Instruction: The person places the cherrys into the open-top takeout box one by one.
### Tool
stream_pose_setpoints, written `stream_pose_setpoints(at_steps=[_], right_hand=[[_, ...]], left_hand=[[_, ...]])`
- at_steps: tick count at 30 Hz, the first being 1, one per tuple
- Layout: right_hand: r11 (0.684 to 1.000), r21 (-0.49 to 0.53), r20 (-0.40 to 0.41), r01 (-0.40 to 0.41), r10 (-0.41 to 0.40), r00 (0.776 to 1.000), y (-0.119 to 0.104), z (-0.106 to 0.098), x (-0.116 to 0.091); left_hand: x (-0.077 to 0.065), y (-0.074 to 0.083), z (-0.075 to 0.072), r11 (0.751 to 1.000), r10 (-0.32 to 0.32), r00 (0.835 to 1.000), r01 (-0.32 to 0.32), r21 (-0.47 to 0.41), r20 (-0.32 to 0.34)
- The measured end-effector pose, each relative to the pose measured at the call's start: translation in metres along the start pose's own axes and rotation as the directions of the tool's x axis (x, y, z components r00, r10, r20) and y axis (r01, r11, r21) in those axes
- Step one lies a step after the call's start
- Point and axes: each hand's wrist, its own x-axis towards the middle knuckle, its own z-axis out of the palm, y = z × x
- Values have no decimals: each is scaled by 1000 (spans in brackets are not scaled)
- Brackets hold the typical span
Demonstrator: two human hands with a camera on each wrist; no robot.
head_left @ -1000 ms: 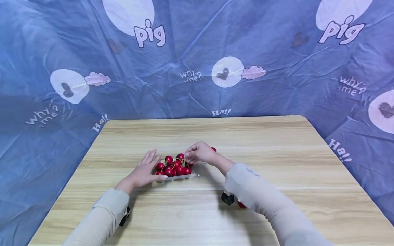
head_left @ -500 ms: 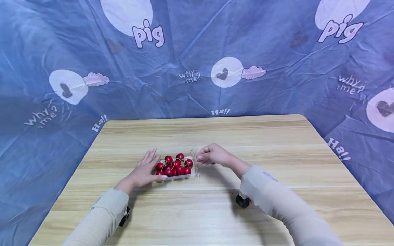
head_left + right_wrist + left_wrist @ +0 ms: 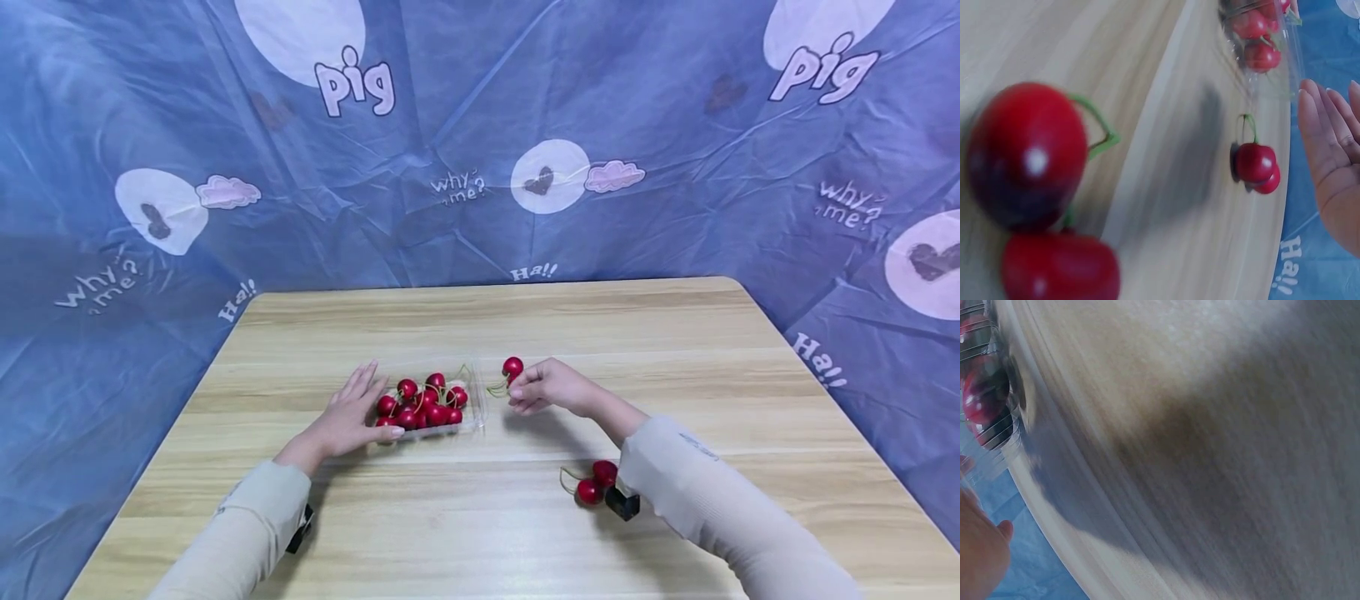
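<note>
A clear plastic box (image 3: 481, 408) holds several red cherries (image 3: 437, 414) with green stems. My left hand (image 3: 347, 423) lies against the box's left end, fingers spread and thumb along the front side. To the right of the box, a pair of cherries (image 3: 513, 367) joined by stems sits on the table. Beside this pair is my right hand (image 3: 553, 388), which partly covers the lower cherry in the head view. The right wrist view shows that hand's fingers (image 3: 1316, 119) nearly straight, holding nothing, with the pair (image 3: 1255, 162) apart from them.
Another stemmed pair of cherries (image 3: 590, 491) lies nearer the front, beside the right wrist camera (image 3: 622, 503). The wooden table (image 3: 465, 525) ends at a blue printed cloth (image 3: 480, 233) hanging behind and at both sides.
My right hand has moved away from the cherries in the box, to the right. The pair beside the box and the front pair now show more fully. My left hand has stayed in place.
</note>
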Motion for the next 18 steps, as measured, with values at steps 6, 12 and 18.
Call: stream_pose_setpoints(at_steps=[6, 12, 18], right_hand=[[1000, -16, 22, -22, 22, 1000, 9, -5, -11], [999, -37, 37, -38, 39, 999, 18, -8, -22], [998, -46, 40, -52, 54, 998, 27, -13, -33]], left_hand=[[-1, 0, 0, 1000, 5, 1000, -5, 4, -6], [0, -2, 2, 1000, 6, 1000, -6, 12, -13], [0, -1, 1, 1000, 5, 1000, -5, 7, -14]])
